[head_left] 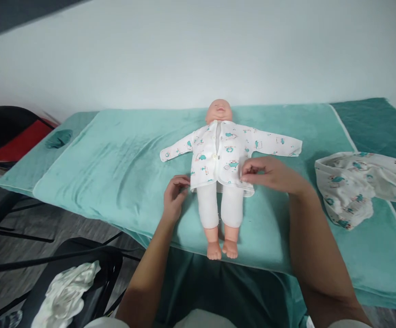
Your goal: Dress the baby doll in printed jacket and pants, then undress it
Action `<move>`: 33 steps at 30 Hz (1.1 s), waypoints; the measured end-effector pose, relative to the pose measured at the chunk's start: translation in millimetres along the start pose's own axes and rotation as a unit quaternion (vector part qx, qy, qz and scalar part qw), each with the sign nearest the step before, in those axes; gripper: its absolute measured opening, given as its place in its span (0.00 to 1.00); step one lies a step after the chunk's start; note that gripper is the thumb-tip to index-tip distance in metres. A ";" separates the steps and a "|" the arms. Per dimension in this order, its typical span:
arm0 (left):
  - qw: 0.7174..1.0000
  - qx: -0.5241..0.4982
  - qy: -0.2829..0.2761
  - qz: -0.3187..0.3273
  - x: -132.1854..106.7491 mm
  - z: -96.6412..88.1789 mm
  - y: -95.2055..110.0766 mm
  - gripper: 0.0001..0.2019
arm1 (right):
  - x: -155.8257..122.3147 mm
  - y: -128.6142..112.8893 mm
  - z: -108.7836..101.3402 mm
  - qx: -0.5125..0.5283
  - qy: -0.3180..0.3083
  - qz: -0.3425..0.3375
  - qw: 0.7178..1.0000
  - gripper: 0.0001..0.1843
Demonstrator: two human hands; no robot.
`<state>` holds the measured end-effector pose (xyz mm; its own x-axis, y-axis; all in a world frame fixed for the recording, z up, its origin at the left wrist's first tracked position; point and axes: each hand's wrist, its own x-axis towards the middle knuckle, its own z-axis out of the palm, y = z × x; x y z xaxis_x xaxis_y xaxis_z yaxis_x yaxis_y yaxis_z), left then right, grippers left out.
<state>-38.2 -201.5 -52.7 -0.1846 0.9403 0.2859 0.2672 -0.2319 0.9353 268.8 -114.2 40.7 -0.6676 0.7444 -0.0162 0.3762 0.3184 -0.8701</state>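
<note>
A baby doll (220,109) lies on its back, dressed in white leggings (207,205) and a white printed baby jacket (230,150). Both sleeves are spread outward, and the front edges meet loosely down the middle with a gap near the neck. My right hand (275,174) pinches the jacket's lower front at the right side, thumb and forefinger closed on the cloth. At the opposite side, my left hand (175,197) has its curled fingertips at the hem's edge, closed on the cloth. The doll's bare feet (230,248) point toward me.
A green padded bed (123,168) stands against a white wall, with a face hole (58,139) at its left end. More printed clothing (350,187) lies crumpled on the right. Below left, a black chair (107,259) holds a crumpled cloth (66,296).
</note>
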 end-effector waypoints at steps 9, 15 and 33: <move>0.987 -0.069 0.040 -0.139 53.7 23.6 -1.9 0.19 | 25.6 47.2 5.6 -0.103 0.201 0.179 0.957 0.24; 0.976 -0.094 0.013 -0.196 86.3 31.5 -7.5 0.25 | 26.8 60.9 -0.4 0.034 0.274 0.225 0.934 0.15; 0.905 -0.347 -0.094 -0.228 132.8 63.6 -9.2 0.24 | 60.3 75.4 37.0 0.334 0.406 0.004 0.851 0.26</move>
<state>-5.0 -58.7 -36.6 0.0551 0.9882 -0.1426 -0.4668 0.1517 0.8712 233.1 -67.0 -44.1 0.0990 0.9914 0.0856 -0.2504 0.1081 -0.9621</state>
